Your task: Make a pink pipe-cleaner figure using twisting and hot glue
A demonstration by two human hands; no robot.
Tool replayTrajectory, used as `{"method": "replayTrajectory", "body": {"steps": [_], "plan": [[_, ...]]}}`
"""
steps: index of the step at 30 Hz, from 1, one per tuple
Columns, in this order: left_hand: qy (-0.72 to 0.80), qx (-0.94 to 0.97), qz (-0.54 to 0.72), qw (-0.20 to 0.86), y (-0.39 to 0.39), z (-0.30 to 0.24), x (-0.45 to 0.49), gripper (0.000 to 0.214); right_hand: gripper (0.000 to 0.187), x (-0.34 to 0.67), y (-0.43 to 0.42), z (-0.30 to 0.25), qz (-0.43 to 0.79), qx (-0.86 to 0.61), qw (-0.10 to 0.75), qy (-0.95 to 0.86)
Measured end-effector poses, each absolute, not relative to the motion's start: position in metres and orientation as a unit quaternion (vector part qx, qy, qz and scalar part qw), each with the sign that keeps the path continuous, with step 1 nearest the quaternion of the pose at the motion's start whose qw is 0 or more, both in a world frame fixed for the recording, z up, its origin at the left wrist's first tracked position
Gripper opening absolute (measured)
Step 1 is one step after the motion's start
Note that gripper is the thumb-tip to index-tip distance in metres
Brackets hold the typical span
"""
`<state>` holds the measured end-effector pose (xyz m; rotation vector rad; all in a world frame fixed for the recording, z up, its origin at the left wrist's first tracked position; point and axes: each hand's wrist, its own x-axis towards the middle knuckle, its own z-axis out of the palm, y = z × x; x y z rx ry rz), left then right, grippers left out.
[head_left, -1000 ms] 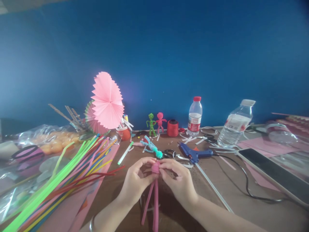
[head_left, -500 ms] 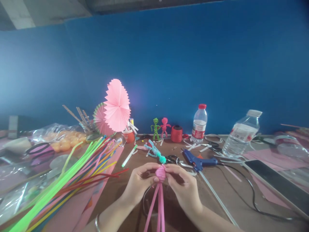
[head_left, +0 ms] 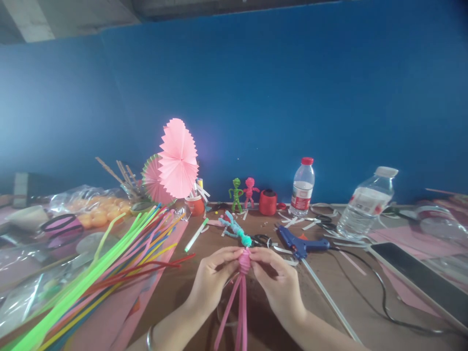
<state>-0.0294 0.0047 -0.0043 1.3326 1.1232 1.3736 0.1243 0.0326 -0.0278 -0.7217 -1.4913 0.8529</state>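
Note:
Between my two hands is a pink pipe-cleaner figure point(head_left: 244, 262), its upper part wound into a ball and several long straight strands hanging below. My left hand point(head_left: 214, 273) pinches the ball from the left, thumb and fingers closed on it. From the right, my right hand point(head_left: 278, 278) grips the same ball near its top. Just beyond the fingertips lies a turquoise pipe-cleaner figure point(head_left: 238, 232) on the brown table. Farther back stand a green figure point(head_left: 236, 194) and a hot-pink figure point(head_left: 250, 191) against the wall.
Loose pipe cleaners point(head_left: 98, 273) spread across the left. A blue glue gun point(head_left: 302, 243) with a clear stick and black cable lies to the right, near scissors point(head_left: 261, 240). Two water bottles point(head_left: 302, 187), a phone point(head_left: 420, 278), a red pot point(head_left: 268, 202) and a pink paper fan point(head_left: 179, 160) surround them.
Both hands stay closed on the pink figure. The ball has turned slightly and looks narrower, and its hanging strands have swung a little to the left.

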Motion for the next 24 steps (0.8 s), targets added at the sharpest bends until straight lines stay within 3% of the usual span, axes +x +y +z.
{"method": "replayTrajectory", "body": {"steps": [8, 24], "plan": [[0.42, 0.461, 0.553, 0.553, 0.0049, -0.006, -0.027, 0.027, 0.018, 0.1243, 0.0363, -0.0282, 0.361, -0.324, 0.606, -0.631], [0.42, 0.567, 0.558, 0.437, 0.0066, -0.0063, -0.0291, 0.017, 0.019, 0.1236, 0.0334, -0.0263, 0.399, -0.298, 0.607, -0.619]]}}
